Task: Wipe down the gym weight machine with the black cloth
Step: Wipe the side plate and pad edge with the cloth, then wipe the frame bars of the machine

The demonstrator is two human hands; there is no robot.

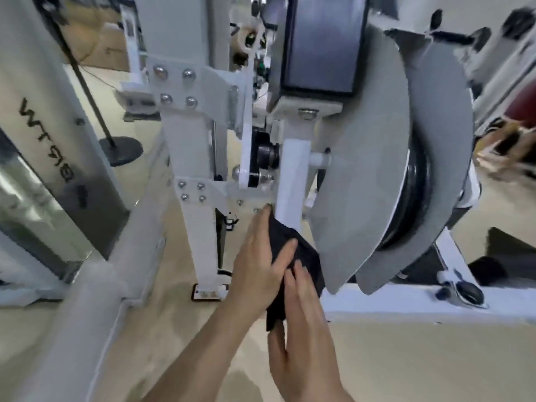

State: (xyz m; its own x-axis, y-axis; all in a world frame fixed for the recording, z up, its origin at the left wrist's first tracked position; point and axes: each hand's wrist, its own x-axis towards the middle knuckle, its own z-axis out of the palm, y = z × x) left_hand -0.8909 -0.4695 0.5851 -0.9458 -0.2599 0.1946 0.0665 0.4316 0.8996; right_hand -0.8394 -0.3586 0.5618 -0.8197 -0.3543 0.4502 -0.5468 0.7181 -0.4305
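Note:
The black cloth [308,258] is bunched against the foot of the white upright post [293,181] of the gym weight machine, just left of the big grey cam disc [371,169]. My left hand [258,265] reaches in from the lower left and grips the cloth, with its thumb across the front and its fingertips up at the post. My right hand [304,323] lies just below it, fingers stretched onto the cloth. The cloth's lower end is tucked between the right thumb and forefinger.
A second grey disc [443,140] and a black pulley [414,198] sit to the right. A bolted white bracket post [200,221] stands to the left and a white base rail [406,303] runs low right. A thick white tube [87,300] crosses lower left over beige floor [420,358].

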